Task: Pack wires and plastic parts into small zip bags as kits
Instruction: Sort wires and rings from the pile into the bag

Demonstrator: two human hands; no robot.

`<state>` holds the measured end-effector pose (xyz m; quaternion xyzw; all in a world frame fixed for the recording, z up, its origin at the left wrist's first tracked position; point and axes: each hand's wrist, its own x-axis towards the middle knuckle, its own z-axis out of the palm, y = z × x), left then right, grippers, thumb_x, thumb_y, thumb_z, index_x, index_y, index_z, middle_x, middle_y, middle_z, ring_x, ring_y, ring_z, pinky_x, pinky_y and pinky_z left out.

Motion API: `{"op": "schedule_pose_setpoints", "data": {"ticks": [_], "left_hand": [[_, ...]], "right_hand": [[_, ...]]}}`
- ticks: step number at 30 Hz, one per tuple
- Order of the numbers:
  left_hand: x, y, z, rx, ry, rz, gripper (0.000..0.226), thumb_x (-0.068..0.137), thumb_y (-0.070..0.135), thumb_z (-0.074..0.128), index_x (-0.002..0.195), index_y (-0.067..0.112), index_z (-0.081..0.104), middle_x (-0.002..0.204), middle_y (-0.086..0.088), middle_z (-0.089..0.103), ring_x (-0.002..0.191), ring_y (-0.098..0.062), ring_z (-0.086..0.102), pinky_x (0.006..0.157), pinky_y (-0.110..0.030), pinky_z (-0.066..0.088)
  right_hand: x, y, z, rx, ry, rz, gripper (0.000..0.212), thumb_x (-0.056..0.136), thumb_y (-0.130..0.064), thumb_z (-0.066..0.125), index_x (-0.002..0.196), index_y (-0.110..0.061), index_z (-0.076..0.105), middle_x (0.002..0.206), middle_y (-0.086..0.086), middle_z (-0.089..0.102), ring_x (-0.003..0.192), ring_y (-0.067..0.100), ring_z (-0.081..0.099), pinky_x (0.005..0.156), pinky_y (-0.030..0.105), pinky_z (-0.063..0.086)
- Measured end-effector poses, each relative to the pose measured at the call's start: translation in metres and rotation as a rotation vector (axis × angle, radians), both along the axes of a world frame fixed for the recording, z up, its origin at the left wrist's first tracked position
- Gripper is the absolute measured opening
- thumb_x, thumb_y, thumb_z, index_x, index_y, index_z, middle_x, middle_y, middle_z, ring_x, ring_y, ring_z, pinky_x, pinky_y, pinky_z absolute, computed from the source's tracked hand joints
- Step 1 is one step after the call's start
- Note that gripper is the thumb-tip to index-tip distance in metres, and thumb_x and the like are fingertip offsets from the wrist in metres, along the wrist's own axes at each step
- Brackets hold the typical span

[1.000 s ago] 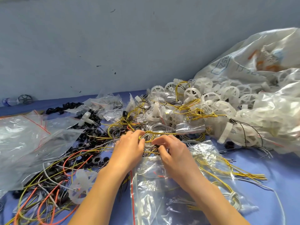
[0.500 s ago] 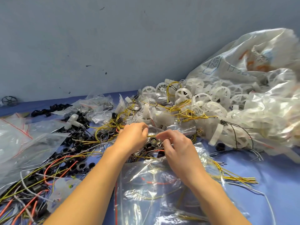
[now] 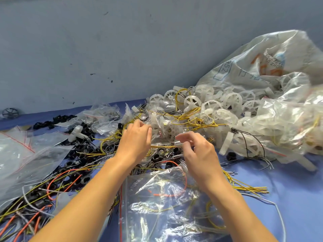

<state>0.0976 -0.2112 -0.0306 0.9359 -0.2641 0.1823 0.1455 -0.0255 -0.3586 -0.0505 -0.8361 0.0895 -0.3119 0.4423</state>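
Fingertips (image 3: pixel 185 135) of my right hand (image 3: pixel 197 154) pinch the right end of a yellow wire (image 3: pixel 162 146). Its long axis runs level, left to right, just above black plastic rings (image 3: pixel 160 151) at mid-bench (image 3: pixel 297 186). Its left end passes under my left hand (image 3: pixel 135 139), whose curled fingers hide any grip. A clear zip bag (image 3: pixel 157 206) lies at the near edge under my wrists, and white spoked wheels (image 3: pixel 232 100) are heaped at the far right.

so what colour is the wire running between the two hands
Yellow; the wire shows best in the head view.
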Motion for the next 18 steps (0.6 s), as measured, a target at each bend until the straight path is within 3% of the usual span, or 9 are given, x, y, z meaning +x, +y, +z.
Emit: {"op": "schedule_pose_setpoints", "data": {"ticks": [5,8,11,13,16,18], "left_hand": [[-0.033,0.017,0.026,-0.344,-0.123,-0.14,0.034,0.104,0.031,0.039,0.122,0.016,0.064,0.114,0.003,0.056,0.106,-0.015,0.053,0.095,-0.037,0.045],[-0.059,0.03,0.029,-0.505,-0.038,-0.193,0.029,0.104,0.028,0.043,0.116,0.018,0.068,0.11,0.01,0.058,0.095,-0.007,0.058,0.084,-0.026,0.047],[-0.084,0.038,0.024,-0.607,0.12,-0.239,0.026,0.102,0.025,0.047,0.112,0.02,0.07,0.107,0.012,0.063,0.091,-0.007,0.062,0.08,-0.028,0.05],[-0.095,0.042,0.021,-0.588,0.201,-0.293,0.025,0.102,0.022,0.048,0.11,0.02,0.072,0.105,0.012,0.065,0.094,-0.007,0.063,0.082,-0.024,0.05],[-0.104,0.047,0.016,-0.721,0.35,-0.349,0.025,0.101,0.018,0.048,0.108,0.019,0.071,0.099,0.008,0.071,0.086,-0.007,0.068,0.072,-0.013,0.048],[-0.107,0.05,0.012,-0.833,0.435,-0.327,0.023,0.102,0.019,0.047,0.107,0.02,0.069,0.098,0.006,0.073,0.08,-0.011,0.069,0.068,-0.02,0.051]], "right_hand": [[-0.003,0.001,0.006,0.06,-0.064,0.008,0.027,0.099,-0.017,0.044,0.114,-0.029,0.063,0.112,-0.012,0.064,0.1,0.003,0.059,0.085,0.024,0.046],[-0.003,0.007,0.009,0.087,-0.093,0.109,0.035,0.102,-0.037,0.044,0.135,-0.031,0.051,0.13,-0.011,0.056,0.109,0.0,0.057,0.091,0.022,0.047],[-0.004,0.017,0.011,0.039,-0.1,0.21,0.053,0.097,-0.051,0.044,0.145,-0.029,0.042,0.136,-0.01,0.052,0.121,0.005,0.053,0.1,0.03,0.046],[-0.005,0.023,0.012,-0.023,-0.091,0.261,0.049,0.097,-0.049,0.047,0.142,-0.029,0.046,0.127,-0.01,0.059,0.115,0.003,0.055,0.096,0.027,0.047],[-0.007,0.029,0.011,-0.092,-0.077,0.312,0.026,0.1,-0.035,0.052,0.12,-0.028,0.066,0.093,-0.016,0.067,0.089,0.002,0.062,0.076,0.02,0.046],[-0.006,0.033,0.01,-0.085,-0.094,0.317,0.019,0.099,-0.027,0.055,0.109,-0.023,0.071,0.078,-0.018,0.064,0.076,0.001,0.061,0.067,0.016,0.043]]}}
